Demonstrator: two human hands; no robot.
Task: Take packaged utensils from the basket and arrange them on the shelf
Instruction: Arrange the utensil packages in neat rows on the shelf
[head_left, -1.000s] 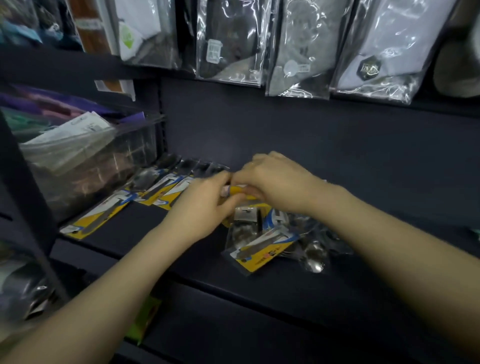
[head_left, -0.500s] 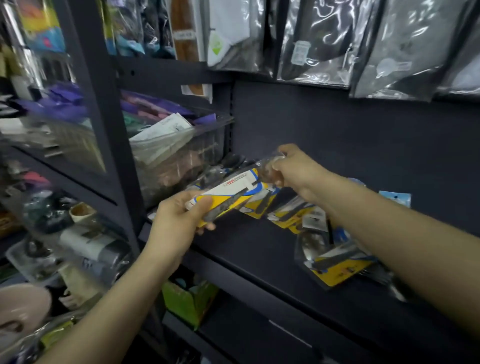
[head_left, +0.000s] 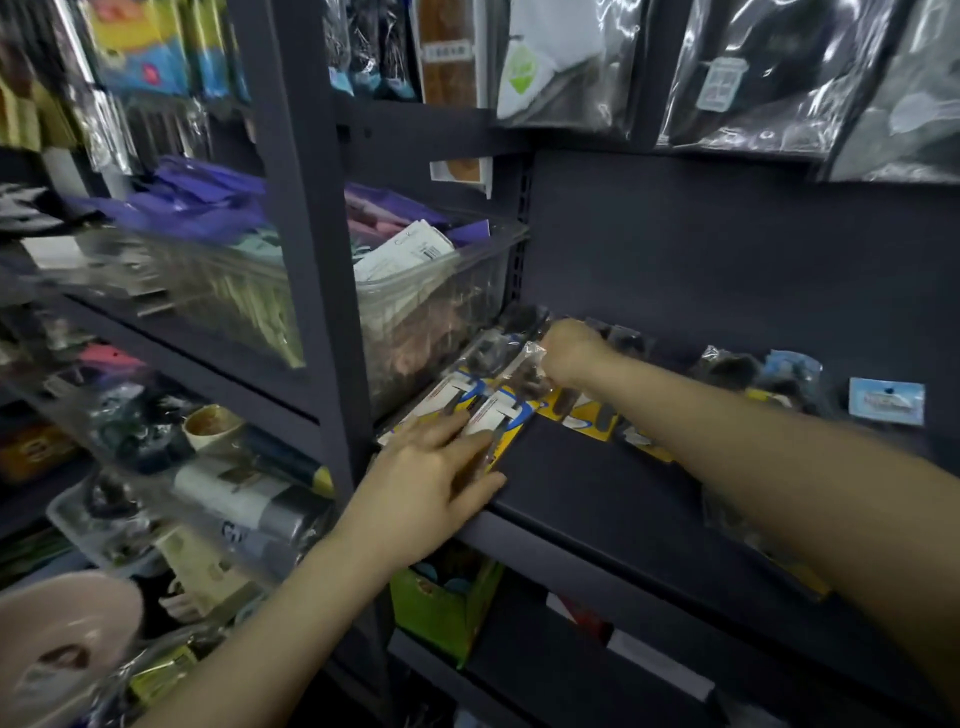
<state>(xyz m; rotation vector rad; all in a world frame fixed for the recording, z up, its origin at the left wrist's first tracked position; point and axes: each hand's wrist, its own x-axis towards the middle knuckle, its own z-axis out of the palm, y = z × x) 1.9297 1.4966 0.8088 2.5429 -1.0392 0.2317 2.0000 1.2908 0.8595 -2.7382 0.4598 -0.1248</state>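
A packaged utensil (head_left: 506, 410) with a yellow, white and blue card lies at the left end of the dark shelf (head_left: 597, 493), beside another like it (head_left: 447, 397). My left hand (head_left: 426, 483) presses flat on its near end with fingers spread. My right hand (head_left: 569, 351) pinches the clear plastic at its far end. More packaged utensils (head_left: 587, 413) form a row to the right along the shelf, and others (head_left: 748, 374) lean at the back. No basket is in view.
A clear plastic bin (head_left: 431, 312) of packets stands just left of the row. A dark upright post (head_left: 306, 234) divides the shelving. Bagged goods (head_left: 737, 78) hang above. A small blue card (head_left: 885, 400) rests at the back right. A green box (head_left: 441, 603) sits below.
Both hands carried the utensil pack from mid-air down onto the left end of the shelf. My left hand went from gripping it to pressing flat on it. The view shifted left.
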